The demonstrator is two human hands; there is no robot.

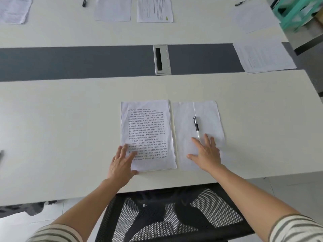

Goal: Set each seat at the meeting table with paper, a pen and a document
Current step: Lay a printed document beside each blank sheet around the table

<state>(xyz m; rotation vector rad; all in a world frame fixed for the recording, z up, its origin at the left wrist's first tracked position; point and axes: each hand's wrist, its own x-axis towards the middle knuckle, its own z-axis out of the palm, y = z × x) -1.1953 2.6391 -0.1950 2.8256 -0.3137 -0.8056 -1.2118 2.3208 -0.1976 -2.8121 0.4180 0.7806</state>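
Left hand (122, 163) down flat on the lower left corner of the printed document (147, 135), fingers spread, thumb hooked at the bottom edge, gripping nothing. Document square to the near edge of the meeting table (61, 128), right above the mesh chair (167, 213). Just beside it, nearly touching, the blank paper (208, 119), creased down its length. Pen (196, 125) lying on that sheet, pointing back toward the seat, its tip close to the fingertips of the right hand (206, 153). Right hand pressed palm-down on the sheet's lower half, fingers fanned, holding nothing.

Looks like the squaring-up step for this seat: all three items present, only alignment left. Next move probably calls for lifting both palms straight up without dragging the sheets, then on to a seat not yet set.

No trays or boxes on the table. Green shelf unit (297, 14) at far right, contents unclear.
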